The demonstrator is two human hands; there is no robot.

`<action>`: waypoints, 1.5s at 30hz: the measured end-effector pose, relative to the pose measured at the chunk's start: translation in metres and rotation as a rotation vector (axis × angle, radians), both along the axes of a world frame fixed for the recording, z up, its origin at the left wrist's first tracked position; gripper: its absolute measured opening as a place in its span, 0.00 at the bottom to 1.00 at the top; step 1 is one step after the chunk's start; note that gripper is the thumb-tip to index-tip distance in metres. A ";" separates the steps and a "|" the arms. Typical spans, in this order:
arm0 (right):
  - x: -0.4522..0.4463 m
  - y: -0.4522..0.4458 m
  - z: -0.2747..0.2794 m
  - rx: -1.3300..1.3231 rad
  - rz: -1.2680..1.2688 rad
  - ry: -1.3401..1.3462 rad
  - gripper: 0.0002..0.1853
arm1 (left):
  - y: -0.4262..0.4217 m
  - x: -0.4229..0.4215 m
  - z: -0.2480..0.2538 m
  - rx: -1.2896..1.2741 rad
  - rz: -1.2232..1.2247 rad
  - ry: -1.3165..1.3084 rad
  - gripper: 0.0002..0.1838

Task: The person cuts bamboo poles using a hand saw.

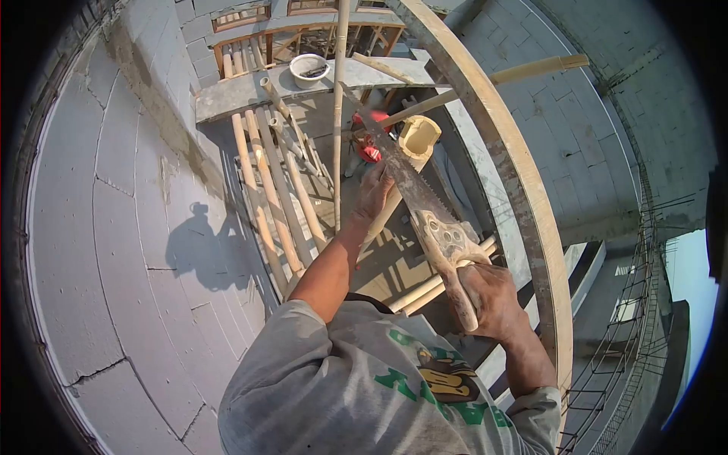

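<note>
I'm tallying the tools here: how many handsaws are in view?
1: the handsaw is in the right hand, its blade reaching forward past the left hand. Others may be hidden.

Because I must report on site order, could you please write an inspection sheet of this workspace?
Surface: floor grey, crossed by shadows; ledge bears a white tub.
Job's things: saw angled over the thick pole; contact unclear.
Clutter: poles lying side by side; red item beyond the saw, unidentifiable.
Hands: right hand grips the saw's handle; left hand close to the blade, its hold unclear.
Cables: nothing seen.
Surroundings: block wall left, wooden beam right.
</note>
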State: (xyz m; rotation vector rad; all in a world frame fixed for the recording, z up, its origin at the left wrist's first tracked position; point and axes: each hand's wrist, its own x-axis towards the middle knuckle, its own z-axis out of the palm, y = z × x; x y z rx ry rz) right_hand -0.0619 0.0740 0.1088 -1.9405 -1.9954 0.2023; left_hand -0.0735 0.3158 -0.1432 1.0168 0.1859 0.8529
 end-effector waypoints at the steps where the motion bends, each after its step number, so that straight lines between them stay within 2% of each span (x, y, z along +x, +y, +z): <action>1: 0.003 0.001 0.002 -0.035 0.009 -0.049 0.14 | -0.004 0.000 0.000 0.023 0.026 -0.013 0.34; 7: 0.008 -0.003 0.004 -0.161 0.078 -0.265 0.19 | -0.022 0.003 0.001 0.075 0.125 0.035 0.31; 11: 0.012 -0.005 0.002 -0.179 0.117 -0.301 0.21 | -0.021 0.007 0.007 0.075 0.148 0.049 0.30; 15: 0.019 -0.007 -0.003 -0.208 0.064 -0.326 0.21 | -0.008 0.023 -0.007 0.100 0.144 0.067 0.30; 18: 0.024 -0.017 -0.002 -0.200 0.062 -0.300 0.20 | -0.001 0.015 0.000 0.259 0.174 0.186 0.31; 21: 0.025 -0.036 0.001 -0.211 0.056 -0.325 0.19 | 0.005 0.020 0.007 -0.018 0.123 0.098 0.30; 24: 0.026 -0.035 0.003 -0.229 0.056 -0.331 0.20 | 0.013 0.027 -0.005 0.019 0.105 0.075 0.29; 27: 0.029 0.008 -0.001 -0.128 0.115 -0.244 0.17 | -0.001 0.034 0.000 -0.051 0.094 -0.047 0.29; 28: 0.028 0.019 -0.002 -0.218 0.075 -0.279 0.19 | -0.008 0.036 0.004 -0.077 0.093 -0.089 0.29; 29: 0.029 0.025 -0.006 -0.195 0.076 -0.284 0.19 | -0.016 0.038 0.007 -0.105 0.094 -0.129 0.29; 32: 0.035 0.014 -0.009 -0.178 0.046 -0.293 0.18 | -0.017 0.037 0.017 -0.025 0.135 0.006 0.31; 34: 0.037 -0.007 -0.004 -0.185 0.024 -0.298 0.18 | -0.003 0.047 0.003 0.079 0.058 0.055 0.33; 38: 0.038 -0.024 0.004 -0.228 -0.021 -0.275 0.16 | -0.010 0.060 0.014 0.027 0.197 -0.007 0.34; 42: 0.047 0.022 -0.008 -0.162 0.005 -0.281 0.15 | -0.014 0.093 -0.018 -0.030 0.083 -0.138 0.26; 45: 0.049 0.026 -0.020 -0.109 0.010 -0.307 0.15 | -0.005 0.111 -0.045 0.207 0.164 -0.096 0.23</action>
